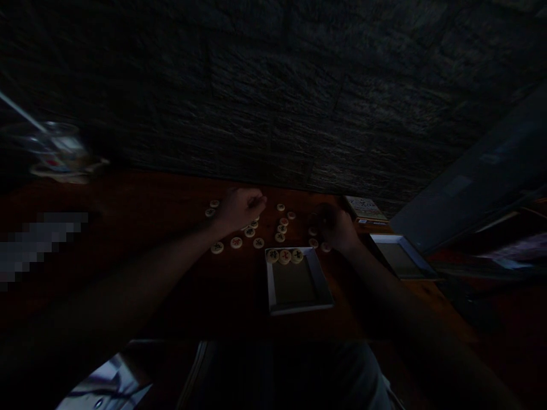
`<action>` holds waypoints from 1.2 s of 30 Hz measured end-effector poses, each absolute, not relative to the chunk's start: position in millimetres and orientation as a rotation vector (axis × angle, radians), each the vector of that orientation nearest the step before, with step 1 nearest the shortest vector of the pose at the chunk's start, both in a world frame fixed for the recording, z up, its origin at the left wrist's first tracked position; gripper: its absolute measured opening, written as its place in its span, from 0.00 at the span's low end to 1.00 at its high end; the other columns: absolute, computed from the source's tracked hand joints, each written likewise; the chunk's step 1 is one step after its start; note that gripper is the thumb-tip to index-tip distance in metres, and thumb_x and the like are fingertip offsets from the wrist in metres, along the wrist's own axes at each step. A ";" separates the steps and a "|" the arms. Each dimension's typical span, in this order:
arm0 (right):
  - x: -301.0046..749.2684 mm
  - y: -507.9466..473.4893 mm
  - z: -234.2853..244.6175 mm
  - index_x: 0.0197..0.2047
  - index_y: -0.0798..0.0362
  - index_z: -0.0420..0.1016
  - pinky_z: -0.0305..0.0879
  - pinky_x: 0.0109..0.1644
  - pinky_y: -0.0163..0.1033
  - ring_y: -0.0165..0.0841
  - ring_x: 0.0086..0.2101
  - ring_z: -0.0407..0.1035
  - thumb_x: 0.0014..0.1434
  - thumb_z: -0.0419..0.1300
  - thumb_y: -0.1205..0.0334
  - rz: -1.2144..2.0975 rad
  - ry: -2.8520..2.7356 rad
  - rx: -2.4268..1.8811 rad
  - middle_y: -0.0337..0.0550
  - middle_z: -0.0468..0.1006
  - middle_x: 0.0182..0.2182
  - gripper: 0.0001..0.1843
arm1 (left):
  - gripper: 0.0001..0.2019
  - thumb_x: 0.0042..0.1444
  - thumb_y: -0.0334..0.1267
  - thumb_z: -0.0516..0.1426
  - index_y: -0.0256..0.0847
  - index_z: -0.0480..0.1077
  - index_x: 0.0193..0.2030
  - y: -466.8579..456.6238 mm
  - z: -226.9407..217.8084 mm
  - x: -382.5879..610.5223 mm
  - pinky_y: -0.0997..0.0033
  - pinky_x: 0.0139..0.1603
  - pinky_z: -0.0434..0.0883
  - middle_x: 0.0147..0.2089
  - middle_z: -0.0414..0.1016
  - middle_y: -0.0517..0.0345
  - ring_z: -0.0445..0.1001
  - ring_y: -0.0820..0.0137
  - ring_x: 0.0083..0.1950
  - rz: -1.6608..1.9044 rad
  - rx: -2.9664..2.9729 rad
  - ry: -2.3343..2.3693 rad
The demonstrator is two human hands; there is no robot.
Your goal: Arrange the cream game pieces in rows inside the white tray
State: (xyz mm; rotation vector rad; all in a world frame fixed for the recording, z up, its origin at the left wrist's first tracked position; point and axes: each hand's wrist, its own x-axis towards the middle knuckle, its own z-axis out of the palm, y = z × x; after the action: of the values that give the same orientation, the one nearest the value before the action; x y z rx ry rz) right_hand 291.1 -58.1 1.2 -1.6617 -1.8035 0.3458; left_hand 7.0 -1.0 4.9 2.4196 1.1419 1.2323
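Well, a big stone wall rises just past the hands, and a dark wood surface runs along the foot of it, so the far edge is close and there is not much room to reach that way. Both arms come in from the near side, and the hands are apart, with a small gap between them. A blurry drinking glass stands far to the left of the left hand, while a second white tray and a small flat box sit to the right of the right hand. Lots of open surface lies to the left of the left hand, so that hand has room to move. Just below the gap between the hands is a white tray, set close so both hands can reach it. Three round game pieces sit in a row at its far end. Loose pieces lie spread out around the hands. The left hand is curled over some of them and the right hand is curled down near others, but it is too dark to tell if either one holds a piece.
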 end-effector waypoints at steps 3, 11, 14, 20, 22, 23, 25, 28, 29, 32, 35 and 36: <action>299.7 -53.4 -1.0 0.46 0.55 0.82 0.75 0.49 0.41 0.41 0.46 0.81 0.64 0.58 0.62 0.244 -1.774 -1.582 0.53 0.85 0.48 0.12 | 0.16 0.61 0.41 0.54 0.43 0.65 0.22 -1.3 4.3 7.4 0.68 0.28 0.54 0.18 0.61 0.64 0.61 0.73 0.22 1.229 2.416 1.140; 316.0 -45.9 -10.9 0.45 0.55 0.84 0.76 0.46 0.41 0.41 0.42 0.82 0.59 0.61 0.63 0.362 -1.801 -1.548 0.50 0.87 0.42 0.13 | 0.16 0.61 0.39 0.55 0.43 0.63 0.21 0.4 4.9 5.2 0.67 0.27 0.53 0.17 0.59 0.65 0.59 0.73 0.21 1.252 2.415 1.153; 321.2 -44.3 -11.7 0.45 0.54 0.85 0.75 0.37 0.37 0.38 0.36 0.81 0.60 0.62 0.60 0.421 -1.791 -1.584 0.49 0.87 0.41 0.13 | 0.17 0.61 0.39 0.55 0.43 0.62 0.20 2.0 3.8 4.7 0.67 0.27 0.53 0.17 0.59 0.65 0.59 0.73 0.21 1.249 2.397 1.162; 329.0 -43.3 -12.2 0.36 0.52 0.87 0.71 0.32 0.33 0.34 0.31 0.80 0.57 0.63 0.62 0.476 -1.815 -1.637 0.44 0.88 0.38 0.10 | 0.18 0.61 0.39 0.56 0.43 0.63 0.20 4.0 0.9 4.0 0.67 0.27 0.53 0.16 0.58 0.65 0.58 0.73 0.21 1.263 2.386 1.147; 329.3 -43.5 -13.6 0.37 0.51 0.88 0.70 0.30 0.33 0.34 0.28 0.79 0.58 0.63 0.61 0.483 -1.815 -1.654 0.43 0.88 0.35 0.10 | 0.17 0.61 0.40 0.56 0.43 0.64 0.20 4.1 0.8 3.2 0.67 0.27 0.53 0.17 0.58 0.65 0.58 0.73 0.21 1.244 2.379 1.159; 329.2 -43.5 -14.3 0.37 0.52 0.88 0.69 0.29 0.33 0.34 0.28 0.78 0.57 0.63 0.60 0.484 -1.816 -1.658 0.43 0.88 0.34 0.11 | 0.17 0.61 0.40 0.56 0.43 0.65 0.21 4.2 0.9 2.7 0.67 0.27 0.53 0.17 0.59 0.65 0.59 0.72 0.21 1.232 2.374 1.167; 328.9 -43.6 -14.2 0.37 0.52 0.88 0.69 0.30 0.34 0.34 0.28 0.78 0.58 0.63 0.60 0.480 -1.816 -1.658 0.43 0.87 0.33 0.11 | 0.16 0.61 0.41 0.55 0.42 0.66 0.21 4.5 1.0 1.6 0.68 0.27 0.54 0.18 0.62 0.64 0.61 0.72 0.22 1.212 2.369 1.176; 330.6 -47.9 -6.3 0.39 0.53 0.88 0.72 0.36 0.36 0.37 0.33 0.80 0.60 0.60 0.61 0.460 -1.816 -1.631 0.45 0.88 0.36 0.14 | 0.16 0.61 0.41 0.55 0.42 0.68 0.23 5.5 0.9 0.3 0.68 0.27 0.55 0.19 0.66 0.62 0.64 0.71 0.23 1.208 2.370 1.181; 331.9 -51.6 -1.0 0.40 0.54 0.88 0.73 0.38 0.37 0.38 0.36 0.80 0.60 0.60 0.62 0.456 -1.820 -1.619 0.46 0.88 0.38 0.14 | 0.15 0.61 0.41 0.55 0.42 0.68 0.23 5.9 0.6 -0.1 0.68 0.27 0.55 0.19 0.66 0.62 0.64 0.71 0.23 1.213 2.372 1.186; 336.3 -70.2 20.2 0.40 0.54 0.88 0.73 0.42 0.39 0.40 0.38 0.80 0.57 0.64 0.60 0.515 -1.883 -1.586 0.46 0.88 0.38 0.12 | 0.15 0.60 0.41 0.56 0.42 0.68 0.22 6.7 -0.6 -0.6 0.68 0.27 0.54 0.19 0.66 0.62 0.63 0.71 0.23 1.241 2.368 1.194; 337.4 -91.1 39.4 0.41 0.48 0.89 0.73 0.47 0.40 0.42 0.43 0.80 0.54 0.71 0.53 0.707 -2.095 -1.573 0.43 0.88 0.41 0.13 | 0.15 0.60 0.41 0.56 0.42 0.68 0.22 6.9 -1.7 -0.5 0.68 0.27 0.54 0.19 0.65 0.63 0.62 0.71 0.22 1.245 2.355 1.160; 336.9 -96.0 43.3 0.42 0.46 0.89 0.72 0.49 0.40 0.42 0.44 0.79 0.53 0.72 0.51 0.739 -2.144 -1.584 0.43 0.87 0.43 0.14 | 0.15 0.60 0.41 0.56 0.43 0.68 0.22 6.9 -1.9 -0.5 0.68 0.27 0.54 0.18 0.64 0.63 0.62 0.72 0.22 1.248 2.355 1.153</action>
State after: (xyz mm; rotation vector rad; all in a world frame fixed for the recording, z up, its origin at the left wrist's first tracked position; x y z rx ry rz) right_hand 336.9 -96.0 43.3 -1.5837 -2.1444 0.7393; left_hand -0.5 6.9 -1.9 2.3549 1.1533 1.2476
